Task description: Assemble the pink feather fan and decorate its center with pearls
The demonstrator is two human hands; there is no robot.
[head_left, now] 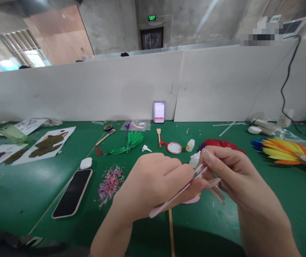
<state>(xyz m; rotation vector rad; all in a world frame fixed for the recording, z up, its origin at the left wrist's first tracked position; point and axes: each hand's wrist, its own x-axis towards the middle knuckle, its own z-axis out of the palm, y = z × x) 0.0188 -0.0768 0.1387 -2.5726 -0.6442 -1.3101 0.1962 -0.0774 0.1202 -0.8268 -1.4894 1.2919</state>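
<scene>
My left hand [155,182] is closed around slim pink tweezers [169,202], whose rounded end points down and left toward me. The two thin tips reach between both hands. Facing it, my right hand [235,175] has thumb and finger pinched together near those tips; whatever lies between them is too small or hidden to make out. Beneath the hands, a pink flat piece [191,200] lies partly covered, and a thin wooden stick [171,228] runs toward the table's front edge. A white squeeze bottle [195,160] shows just behind my fingertips.
On the green table are a loose heap of coloured flakes [111,184], a black phone [73,192], a small labelled bottle [190,145], a red-rimmed round piece [174,147], a green feathery bundle [131,142] and a yellow feather fan [281,150]. A white partition [110,92] stands behind.
</scene>
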